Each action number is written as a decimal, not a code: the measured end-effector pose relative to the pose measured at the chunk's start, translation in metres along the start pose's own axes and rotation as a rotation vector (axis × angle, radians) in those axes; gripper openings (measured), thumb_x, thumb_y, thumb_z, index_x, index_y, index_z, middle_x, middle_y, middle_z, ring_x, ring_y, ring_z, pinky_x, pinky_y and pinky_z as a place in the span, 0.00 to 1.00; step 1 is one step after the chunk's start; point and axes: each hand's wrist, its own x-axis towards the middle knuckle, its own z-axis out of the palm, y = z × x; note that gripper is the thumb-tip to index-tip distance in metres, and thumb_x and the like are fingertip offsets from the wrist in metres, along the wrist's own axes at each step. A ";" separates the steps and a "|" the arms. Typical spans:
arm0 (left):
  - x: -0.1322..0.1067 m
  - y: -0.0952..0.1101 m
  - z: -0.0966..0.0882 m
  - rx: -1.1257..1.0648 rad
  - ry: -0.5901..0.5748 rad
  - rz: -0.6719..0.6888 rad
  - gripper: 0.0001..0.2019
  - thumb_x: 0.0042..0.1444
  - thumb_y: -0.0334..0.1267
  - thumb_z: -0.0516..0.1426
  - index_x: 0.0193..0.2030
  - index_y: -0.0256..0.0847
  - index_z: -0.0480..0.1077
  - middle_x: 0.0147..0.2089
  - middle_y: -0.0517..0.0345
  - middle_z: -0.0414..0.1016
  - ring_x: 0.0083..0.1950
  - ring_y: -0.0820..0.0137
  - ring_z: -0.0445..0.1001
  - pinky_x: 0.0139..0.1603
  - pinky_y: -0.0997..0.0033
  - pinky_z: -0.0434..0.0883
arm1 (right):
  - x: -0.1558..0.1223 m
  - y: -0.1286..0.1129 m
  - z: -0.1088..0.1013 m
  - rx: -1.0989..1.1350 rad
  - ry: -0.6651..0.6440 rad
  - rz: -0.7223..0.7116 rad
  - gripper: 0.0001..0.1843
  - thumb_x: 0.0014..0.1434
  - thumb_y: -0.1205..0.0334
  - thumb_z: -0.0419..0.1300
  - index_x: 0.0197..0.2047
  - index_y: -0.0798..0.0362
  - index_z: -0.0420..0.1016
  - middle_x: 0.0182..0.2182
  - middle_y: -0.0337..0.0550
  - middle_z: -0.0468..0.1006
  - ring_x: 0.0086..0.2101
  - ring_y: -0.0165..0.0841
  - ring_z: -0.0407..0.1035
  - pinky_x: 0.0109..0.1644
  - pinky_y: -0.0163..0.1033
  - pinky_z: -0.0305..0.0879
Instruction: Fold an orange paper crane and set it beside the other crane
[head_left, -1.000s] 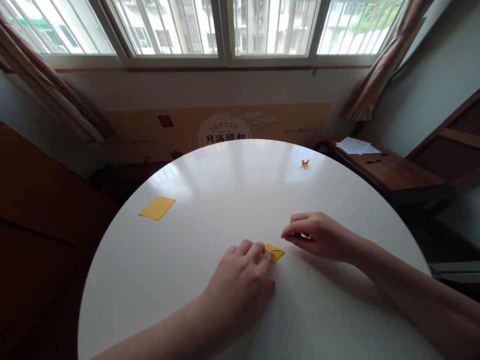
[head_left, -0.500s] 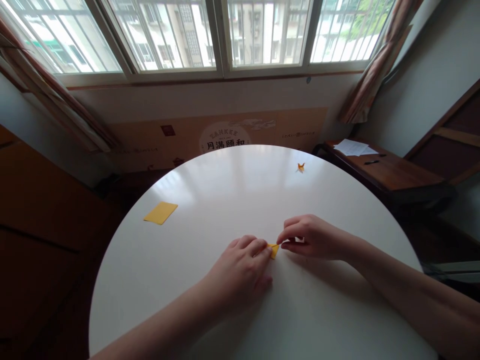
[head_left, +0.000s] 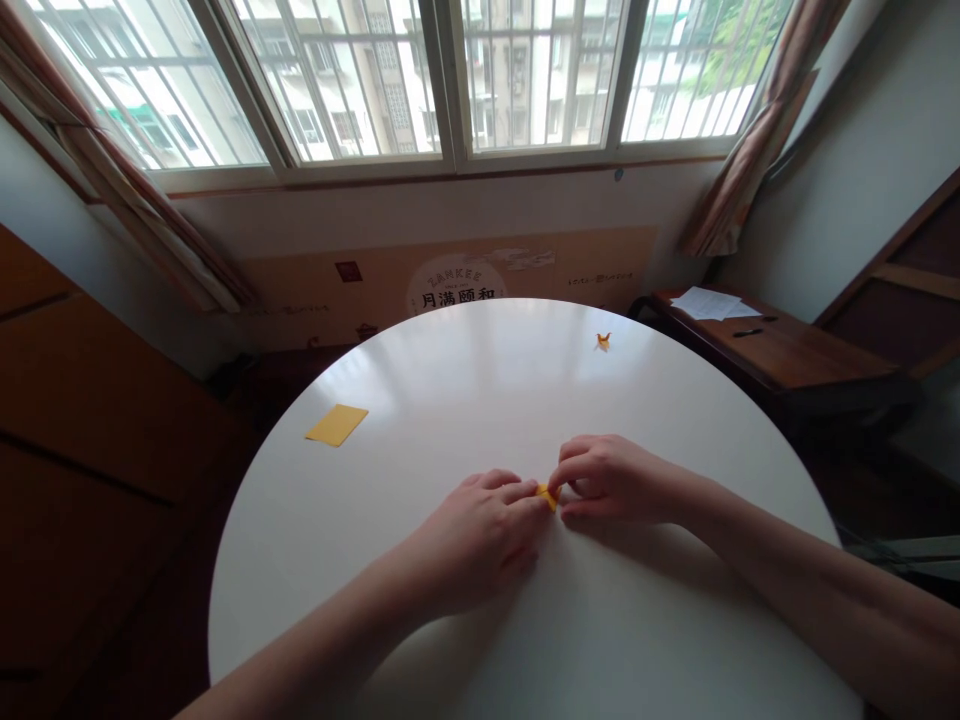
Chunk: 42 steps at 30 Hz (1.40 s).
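A small folded piece of yellow paper (head_left: 550,496) lies on the white round table (head_left: 420,400), partly covered by my fingers. My left hand (head_left: 487,525) is closed on its left side, the fingers pressing it against the tabletop. From the right, my right hand (head_left: 604,480) pinches the paper's edge with bent fingers. Much of the paper is hidden between the two hands, so its full shape cannot be made out.
A flat yellow paper square (head_left: 337,425) lies at the table's left. Toward the far right edge stands a small orange folded-paper bird (head_left: 603,341). Beyond it, a wooden side table (head_left: 817,350) carries white sheets (head_left: 709,303) and a dark pen-like object (head_left: 748,333).
My right hand has moved in slightly to the left, and its fingertips now cover the paper's right corner. The whole view has shifted a little.
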 end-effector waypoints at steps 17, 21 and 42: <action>0.000 -0.008 -0.009 -0.058 0.015 0.098 0.08 0.55 0.26 0.55 0.28 0.43 0.66 0.35 0.62 0.77 0.43 0.69 0.75 0.55 0.67 0.67 | 0.002 -0.003 0.015 -0.017 0.115 -0.091 0.08 0.65 0.59 0.60 0.39 0.51 0.80 0.33 0.43 0.78 0.32 0.31 0.71 0.36 0.34 0.61; -0.002 -0.010 -0.012 -0.084 -0.003 0.100 0.07 0.57 0.28 0.57 0.35 0.44 0.73 0.43 0.59 0.80 0.51 0.65 0.75 0.58 0.65 0.67 | 0.000 -0.003 0.015 0.015 0.078 -0.097 0.08 0.65 0.60 0.59 0.39 0.52 0.80 0.34 0.44 0.78 0.33 0.31 0.71 0.37 0.34 0.62; -0.009 -0.006 -0.003 0.031 -0.047 0.109 0.19 0.60 0.39 0.58 0.59 0.46 0.69 0.54 0.52 0.76 0.56 0.59 0.72 0.61 0.60 0.65 | -0.003 -0.006 0.005 0.053 -0.059 -0.095 0.06 0.63 0.58 0.62 0.38 0.51 0.80 0.33 0.42 0.79 0.32 0.31 0.71 0.35 0.34 0.61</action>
